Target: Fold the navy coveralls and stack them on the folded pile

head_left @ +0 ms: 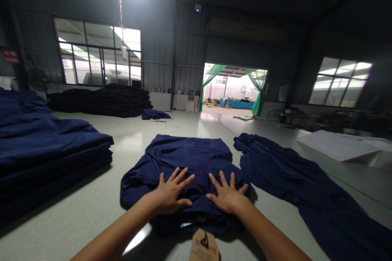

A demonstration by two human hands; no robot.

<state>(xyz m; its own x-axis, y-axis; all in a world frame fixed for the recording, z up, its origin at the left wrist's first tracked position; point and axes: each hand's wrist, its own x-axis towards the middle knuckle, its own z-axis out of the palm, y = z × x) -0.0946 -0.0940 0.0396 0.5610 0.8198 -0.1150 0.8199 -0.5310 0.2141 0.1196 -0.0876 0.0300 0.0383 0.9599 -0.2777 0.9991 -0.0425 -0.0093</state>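
A navy blue garment (pixel 190 153) lies folded into a rough square on the table, directly in front of me. My left hand (pixel 171 191) rests on its near left part, palm down and fingers spread. On the near right part, my right hand (pixel 228 193) lies flat in the same way, with its fingers apart. Neither hand grips the cloth. A brown cardboard tag (pixel 204 246) on a dark string hangs at the garment's near edge. What the string is fastened to cannot be made out.
To the left rises a tall stack of navy garments (pixel 55 142). Another navy garment (pixel 284 171) is spread loosely at right, near white sheets (pixel 339 144). Farther back on the pale table (pixel 131 128) are a black cloth pile (pixel 104 100) and a small navy piece (pixel 154 114).
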